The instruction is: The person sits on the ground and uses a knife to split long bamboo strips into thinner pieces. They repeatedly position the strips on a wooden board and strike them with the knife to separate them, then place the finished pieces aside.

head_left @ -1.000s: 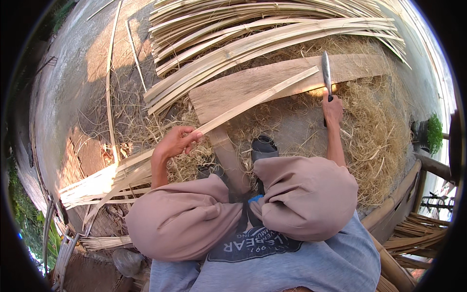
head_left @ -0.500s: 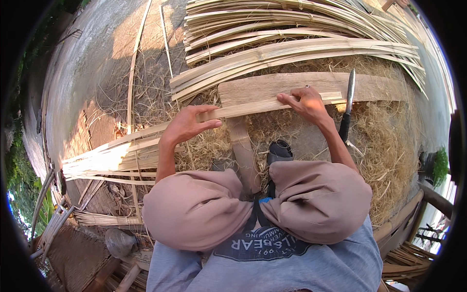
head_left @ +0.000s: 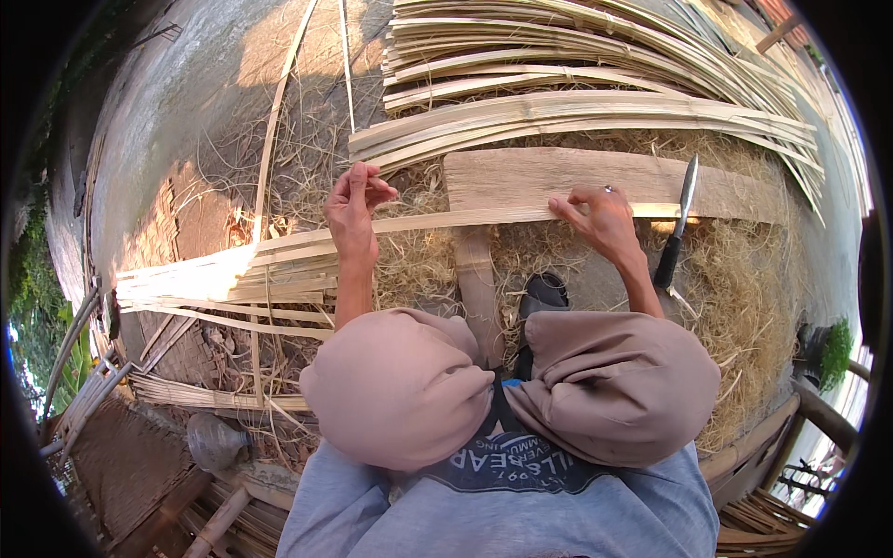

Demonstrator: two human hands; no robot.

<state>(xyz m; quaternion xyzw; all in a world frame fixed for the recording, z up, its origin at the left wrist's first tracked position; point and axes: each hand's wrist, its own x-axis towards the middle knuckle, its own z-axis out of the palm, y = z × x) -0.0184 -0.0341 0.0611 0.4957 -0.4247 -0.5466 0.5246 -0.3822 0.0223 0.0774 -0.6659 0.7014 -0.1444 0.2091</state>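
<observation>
A long pale bamboo strip (head_left: 465, 219) lies crosswise before me, over the near edge of a flat wooden board (head_left: 530, 177). My right hand (head_left: 600, 221), a ring on one finger, pinches the strip close to its right end. Off the strip, my left hand (head_left: 353, 219) is raised with loosely bent fingers and nothing visible in them; its wrist crosses over the strip. Just right of my right hand, a knife (head_left: 688, 191) with a black handle stands point up, its blade in front of the board. The strip's left part runs toward a fanned pile of bamboo strips (head_left: 223, 279).
Bundled bamboo strips (head_left: 558, 112) lie beyond the board. Curly shavings (head_left: 735, 288) cover the ground at right. Two single strips (head_left: 279, 112) lie far left. A clear plastic jug (head_left: 216, 441) stands at lower left, and bamboo poles (head_left: 823, 414) edge the lower right.
My left hand has let go of the strip and risen away from it. My right hand still grips the strip. The whole view has shifted slightly.
</observation>
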